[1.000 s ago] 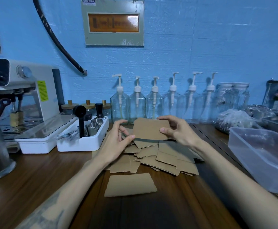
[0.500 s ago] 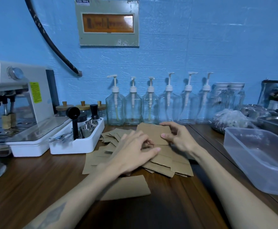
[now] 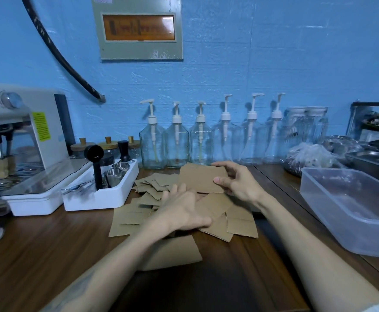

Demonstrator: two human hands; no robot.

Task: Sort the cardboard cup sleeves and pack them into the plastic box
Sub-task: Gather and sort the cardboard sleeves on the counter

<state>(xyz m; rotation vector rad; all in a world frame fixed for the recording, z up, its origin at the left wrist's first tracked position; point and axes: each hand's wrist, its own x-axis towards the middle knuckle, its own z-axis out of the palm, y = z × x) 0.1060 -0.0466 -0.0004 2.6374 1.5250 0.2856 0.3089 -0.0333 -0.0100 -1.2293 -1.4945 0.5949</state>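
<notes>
A loose pile of brown cardboard cup sleeves [image 3: 240,221] lies spread on the wooden counter in the middle. My right hand [image 3: 238,183] pinches one flat sleeve [image 3: 200,177] by its right edge, held just above the pile. My left hand [image 3: 184,210] rests palm down on the pile, fingers on a sleeve whose edge it hides; whether it grips it cannot be told. One single sleeve [image 3: 172,253] lies apart, nearer to me, partly under my left forearm. The clear plastic box [image 3: 350,224] stands at the right with nothing seen in it.
A white tray [image 3: 103,197] with metal cups and a black scoop stands left of the pile, beside a white espresso machine [image 3: 26,140]. Several glass pump bottles [image 3: 177,143] line the blue wall. Metal pans and a plastic bag [image 3: 307,158] sit behind the box.
My left hand has let go of the raised sleeve and come down onto the pile. My right hand lowered the sleeve it holds closer to the pile.
</notes>
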